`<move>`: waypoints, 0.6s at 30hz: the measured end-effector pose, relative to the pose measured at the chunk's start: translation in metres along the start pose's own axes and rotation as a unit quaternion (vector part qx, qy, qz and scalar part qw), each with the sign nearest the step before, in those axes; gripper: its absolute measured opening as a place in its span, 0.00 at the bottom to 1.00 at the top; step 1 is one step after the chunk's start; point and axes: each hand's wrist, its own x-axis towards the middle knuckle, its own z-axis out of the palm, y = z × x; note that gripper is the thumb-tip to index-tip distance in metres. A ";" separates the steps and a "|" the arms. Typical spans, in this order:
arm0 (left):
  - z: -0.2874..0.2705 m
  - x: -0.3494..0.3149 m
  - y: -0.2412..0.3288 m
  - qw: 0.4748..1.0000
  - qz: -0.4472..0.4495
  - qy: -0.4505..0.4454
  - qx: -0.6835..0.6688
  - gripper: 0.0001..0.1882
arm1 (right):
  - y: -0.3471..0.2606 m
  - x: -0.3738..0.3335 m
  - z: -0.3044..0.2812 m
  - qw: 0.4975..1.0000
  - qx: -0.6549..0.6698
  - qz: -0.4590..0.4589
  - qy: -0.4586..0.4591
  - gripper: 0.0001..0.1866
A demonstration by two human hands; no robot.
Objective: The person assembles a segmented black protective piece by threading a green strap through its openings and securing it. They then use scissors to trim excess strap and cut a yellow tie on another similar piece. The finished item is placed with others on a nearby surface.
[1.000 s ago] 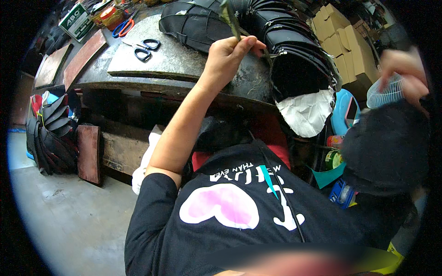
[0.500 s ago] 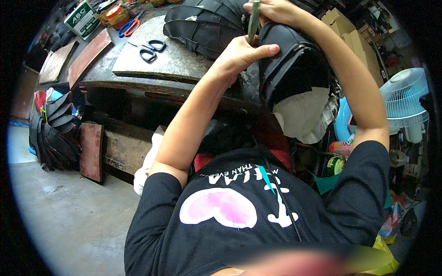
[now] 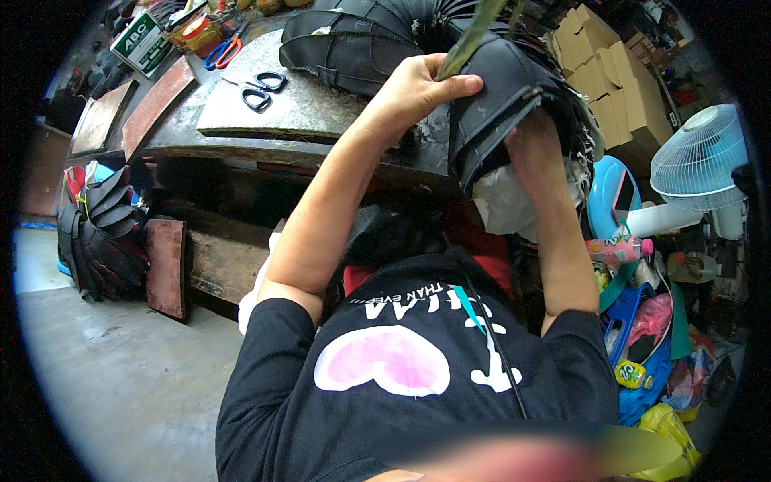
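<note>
A curved bundle of black stitched pieces that look like shoe uppers (image 3: pixel 498 88) hangs over the near edge of the bench. My left hand (image 3: pixel 426 84) is closed on a flat, greenish strip (image 3: pixel 474 40) that runs up and to the right. Its thumb rests against the black front piece. My right hand (image 3: pixel 534 136) reaches in under the front piece's folded edge, its fingers hidden inside. Below that edge, pale lining (image 3: pixel 498 197) shows. More of the bundle (image 3: pixel 345 52) curves away to the left on the bench.
Dark-handled scissors (image 3: pixel 259 90) lie on a stone slab (image 3: pixel 289 112) to the left. Beyond them are red-and-blue-handled scissors (image 3: pixel 227 52) and brown boards (image 3: pixel 161 100). Another black bundle (image 3: pixel 100 233) stands low left. Cardboard boxes (image 3: pixel 618 88) and a blue-and-white fan (image 3: pixel 699 161) are at right.
My right hand has let go of the strip's upper part and come down into the front piece's opening. The strip now leans to the right; my left hand has barely moved.
</note>
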 end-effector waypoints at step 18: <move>-0.003 -0.008 0.013 0.829 0.118 0.139 0.529 0.26 | -0.065 -0.026 -0.060 0.992 0.118 -0.026 -0.024 0.32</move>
